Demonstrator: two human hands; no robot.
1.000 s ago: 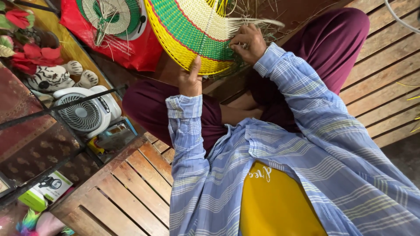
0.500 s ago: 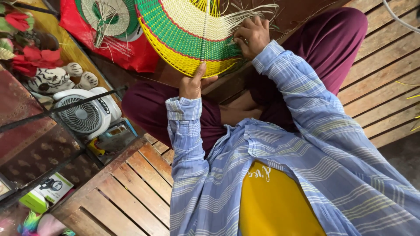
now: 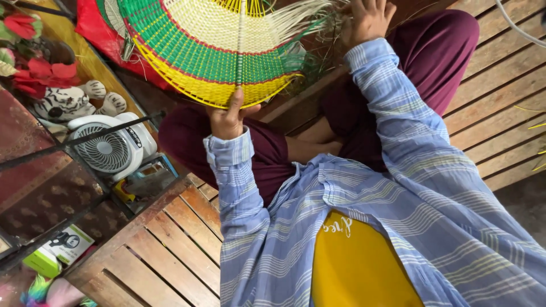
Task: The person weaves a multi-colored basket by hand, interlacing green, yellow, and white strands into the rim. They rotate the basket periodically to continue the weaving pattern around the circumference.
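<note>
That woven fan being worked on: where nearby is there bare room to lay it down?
Bare wooden slats lie beside the left sleeve, and more slats beyond the right knee. The side by the small white fan, toy tiger and red flowers is crowded. The left hand grips the woven fan.

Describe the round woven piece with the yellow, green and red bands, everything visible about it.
The round woven piece looks plaited from thin plastic-like strips: a yellow outer band, a green band edged with red lines, and a pale cream centre crossed by a straight rib. Its top is cut off by the frame. Loose unwoven strands fan out at its right side. It is held tilted above the lap; the left hand grips its yellow rim from below, and the right hand works at the loose strands.
</note>
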